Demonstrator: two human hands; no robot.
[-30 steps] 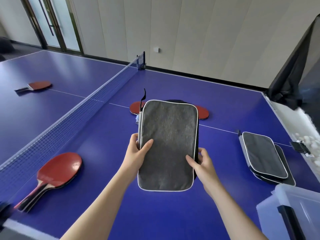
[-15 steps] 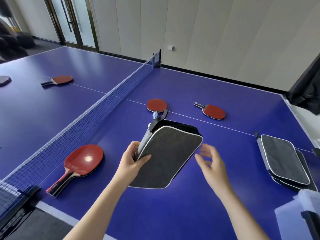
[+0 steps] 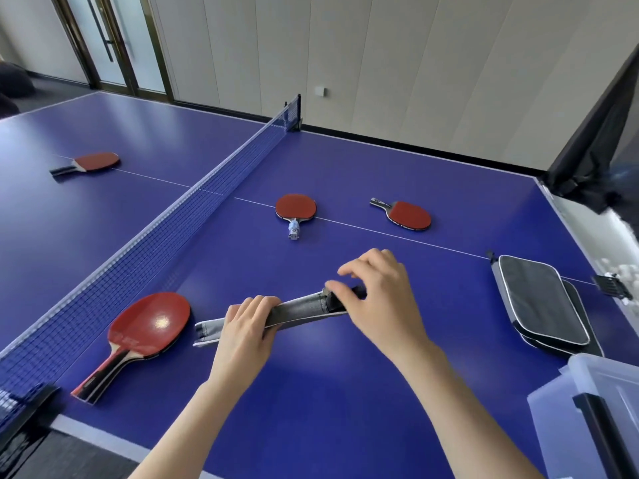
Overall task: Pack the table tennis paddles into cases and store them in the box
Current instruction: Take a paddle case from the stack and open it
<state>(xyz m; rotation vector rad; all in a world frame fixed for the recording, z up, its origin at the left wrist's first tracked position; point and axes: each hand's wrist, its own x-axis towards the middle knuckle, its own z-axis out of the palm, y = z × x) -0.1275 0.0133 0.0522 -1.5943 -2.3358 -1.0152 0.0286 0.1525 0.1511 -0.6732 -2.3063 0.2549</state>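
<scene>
A grey paddle case (image 3: 300, 308) stands on its edge over the blue table, seen side-on. My left hand (image 3: 246, 326) grips its left part from above. My right hand (image 3: 377, 299) pinches something at its dark right end, likely the zipper pull. Red paddles lie on the table: a stacked pair (image 3: 145, 330) near the left by the net, one (image 3: 295, 208) ahead at the centre line, one (image 3: 408, 215) further right, and one (image 3: 90, 162) beyond the net. Two more grey cases (image 3: 539, 299) lie stacked at the right. A clear plastic box (image 3: 594, 409) sits at the bottom right.
The net (image 3: 193, 209) runs from the near left corner to the far middle of the table (image 3: 328, 392). A black net clamp (image 3: 20, 406) sits at the near left edge. White balls (image 3: 622, 271) lie beyond the right edge, under a dark cloth (image 3: 594, 157).
The case has turned from flat and facing me to standing on its edge, lower over the table. My right hand had let go, then moved onto the case's right end.
</scene>
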